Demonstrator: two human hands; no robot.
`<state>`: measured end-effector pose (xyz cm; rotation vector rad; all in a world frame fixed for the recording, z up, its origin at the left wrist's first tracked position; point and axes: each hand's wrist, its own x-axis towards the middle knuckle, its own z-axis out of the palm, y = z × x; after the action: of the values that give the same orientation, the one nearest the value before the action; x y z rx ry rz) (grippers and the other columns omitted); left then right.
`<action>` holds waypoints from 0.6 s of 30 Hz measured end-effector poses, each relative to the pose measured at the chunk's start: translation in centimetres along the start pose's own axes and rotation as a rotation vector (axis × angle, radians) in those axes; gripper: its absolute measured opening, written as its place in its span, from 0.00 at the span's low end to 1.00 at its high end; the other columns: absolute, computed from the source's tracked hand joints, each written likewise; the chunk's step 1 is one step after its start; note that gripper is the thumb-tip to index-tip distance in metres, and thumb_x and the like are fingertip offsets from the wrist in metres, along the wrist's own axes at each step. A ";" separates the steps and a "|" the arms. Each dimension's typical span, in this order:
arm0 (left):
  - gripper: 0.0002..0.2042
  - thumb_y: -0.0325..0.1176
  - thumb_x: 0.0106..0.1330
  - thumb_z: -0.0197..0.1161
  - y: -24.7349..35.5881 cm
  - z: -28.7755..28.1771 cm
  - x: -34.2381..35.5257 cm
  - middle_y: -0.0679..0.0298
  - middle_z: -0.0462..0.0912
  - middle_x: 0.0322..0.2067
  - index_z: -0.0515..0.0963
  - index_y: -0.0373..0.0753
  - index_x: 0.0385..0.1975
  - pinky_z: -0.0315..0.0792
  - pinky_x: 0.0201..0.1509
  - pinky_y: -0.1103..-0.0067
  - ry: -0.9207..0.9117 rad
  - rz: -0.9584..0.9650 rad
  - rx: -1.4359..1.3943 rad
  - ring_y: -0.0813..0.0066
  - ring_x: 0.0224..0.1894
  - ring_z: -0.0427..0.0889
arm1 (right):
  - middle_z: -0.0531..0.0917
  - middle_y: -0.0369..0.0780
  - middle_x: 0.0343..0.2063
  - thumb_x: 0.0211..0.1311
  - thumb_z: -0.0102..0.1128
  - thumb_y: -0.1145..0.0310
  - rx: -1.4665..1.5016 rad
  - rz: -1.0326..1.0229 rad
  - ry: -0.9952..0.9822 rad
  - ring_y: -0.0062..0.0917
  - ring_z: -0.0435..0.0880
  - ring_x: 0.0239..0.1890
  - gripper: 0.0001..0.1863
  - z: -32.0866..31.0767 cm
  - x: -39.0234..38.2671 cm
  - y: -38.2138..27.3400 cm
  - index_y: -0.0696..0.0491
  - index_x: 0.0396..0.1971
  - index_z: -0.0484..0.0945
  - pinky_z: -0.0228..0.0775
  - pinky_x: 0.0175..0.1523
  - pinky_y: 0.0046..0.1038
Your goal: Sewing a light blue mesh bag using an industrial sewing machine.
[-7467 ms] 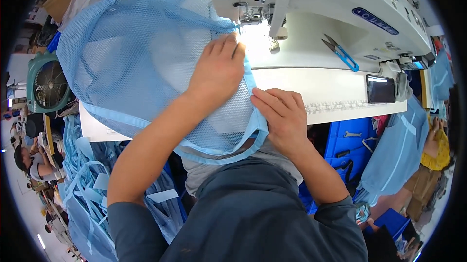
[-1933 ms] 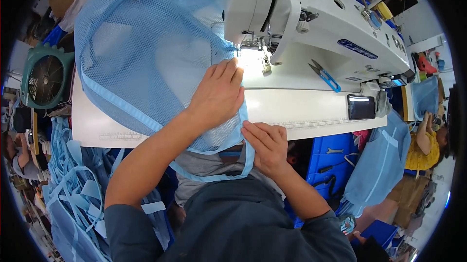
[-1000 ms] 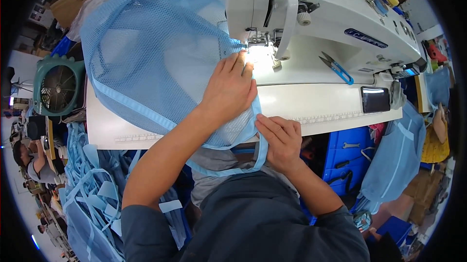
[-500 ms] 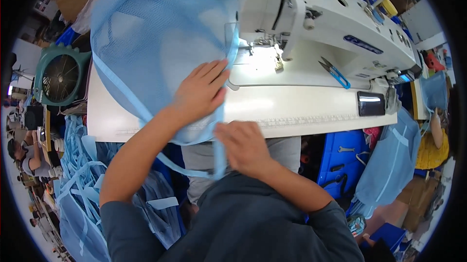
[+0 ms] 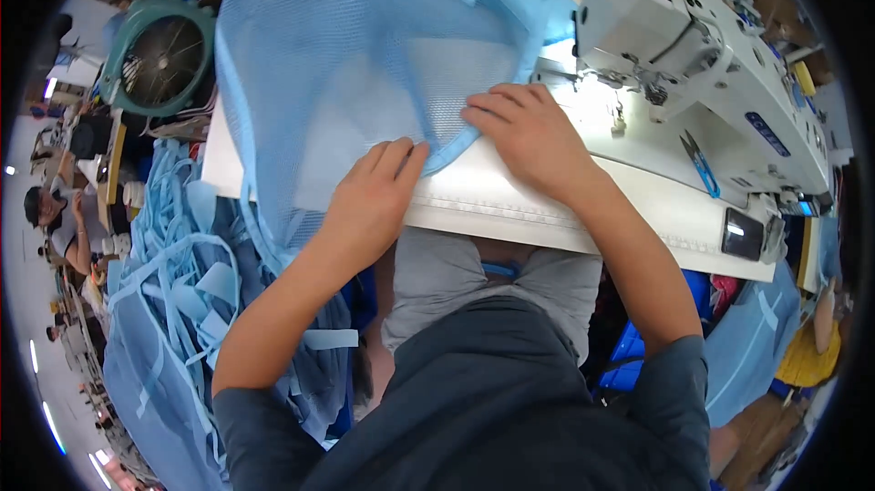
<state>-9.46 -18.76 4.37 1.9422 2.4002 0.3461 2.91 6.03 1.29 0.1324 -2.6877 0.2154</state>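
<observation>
A large piece of light blue mesh fabric (image 5: pixel 314 62) with a blue binding along its edge lies over the white sewing table. My left hand (image 5: pixel 369 204) rests on its near part, fingers stretched side by side, fingertips by the bound edge. On the right side of the same edge, my right hand (image 5: pixel 533 140) lies with fingers extended over the binding and mesh; its thumb is hidden. To the right of that hand stands the white sewing machine (image 5: pixel 674 44), its lamp lit above the needle area. The fabric's edge is apart from the needle.
Blue-handled thread snips (image 5: pixel 700 165) and a black phone (image 5: pixel 743 234) lie at the table's right. A printed ruler strip (image 5: pixel 510 208) runs along the front. A green fan (image 5: pixel 159 53) stands left, above heaped blue mesh pieces (image 5: pixel 182 281). More blue fabric (image 5: pixel 752 336) hangs at right.
The fabric has come away from the machine's needle area toward the left. My right hand has moved from the hanging strap up onto the bound edge. The strap has left my lap.
</observation>
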 end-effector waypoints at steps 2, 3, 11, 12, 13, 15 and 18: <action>0.17 0.25 0.66 0.67 -1.2 0.4 0.0 0.52 0.83 0.50 0.82 0.34 0.55 0.77 0.60 0.67 0.159 -0.036 -0.016 0.53 0.53 0.83 | 0.85 0.35 0.56 0.62 0.62 0.72 0.038 -0.023 0.006 0.33 0.79 0.62 0.18 0.3 0.7 -0.2 0.49 0.53 0.86 0.67 0.66 0.39; 0.17 0.25 0.66 0.67 -1.8 -0.7 0.0 0.52 0.83 0.50 0.82 0.34 0.55 0.77 0.60 0.67 0.161 -0.042 0.001 0.53 0.53 0.83 | 0.86 0.35 0.54 0.63 0.63 0.71 0.061 -0.015 -0.007 0.33 0.79 0.62 0.16 0.1 1.1 -0.5 0.48 0.50 0.87 0.66 0.66 0.39; 0.14 0.42 0.80 0.62 -7.8 -8.7 -3.4 0.75 0.79 0.33 0.85 0.37 0.40 0.68 0.49 0.80 0.018 -0.505 -1.012 0.85 0.41 0.70 | 0.86 0.38 0.36 0.70 0.66 0.65 0.503 0.153 0.194 0.38 0.81 0.49 0.08 -4.1 5.6 -3.6 0.53 0.35 0.85 0.71 0.55 0.39; 0.15 0.43 0.81 0.61 -7.7 -9.3 -3.7 0.74 0.80 0.33 0.85 0.37 0.40 0.67 0.52 0.80 0.032 -0.492 -0.989 0.84 0.41 0.71 | 0.86 0.38 0.36 0.70 0.66 0.65 0.501 0.141 0.198 0.38 0.81 0.49 0.08 -4.5 6.1 -3.9 0.53 0.35 0.85 0.71 0.55 0.39; 0.15 0.43 0.81 0.61 -7.6 -9.9 -4.1 0.74 0.80 0.33 0.85 0.37 0.40 0.67 0.52 0.80 0.045 -0.490 -0.985 0.84 0.41 0.71 | 0.85 0.39 0.34 0.71 0.66 0.65 0.482 0.130 0.226 0.38 0.81 0.47 0.08 -4.8 6.5 -4.2 0.53 0.34 0.85 0.70 0.53 0.39; 0.15 0.43 0.81 0.60 -7.3 -11.3 -4.7 0.74 0.79 0.33 0.84 0.37 0.40 0.67 0.51 0.80 0.022 -0.492 -0.905 0.84 0.41 0.71 | 0.84 0.40 0.32 0.71 0.66 0.66 0.460 0.107 0.253 0.39 0.80 0.45 0.08 -5.4 7.2 -4.8 0.53 0.33 0.84 0.70 0.52 0.38; 0.15 0.43 0.81 0.60 -6.7 -12.6 -5.4 0.75 0.78 0.32 0.83 0.37 0.40 0.67 0.49 0.81 0.060 -0.465 -0.877 0.84 0.39 0.70 | 0.84 0.40 0.32 0.71 0.65 0.67 0.454 0.082 0.274 0.38 0.80 0.44 0.07 -5.7 7.6 -5.6 0.54 0.33 0.84 0.69 0.50 0.38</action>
<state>-16.87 -27.17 14.71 0.9829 2.0687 1.1708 -0.82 1.08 10.45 0.1193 -2.3333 0.8062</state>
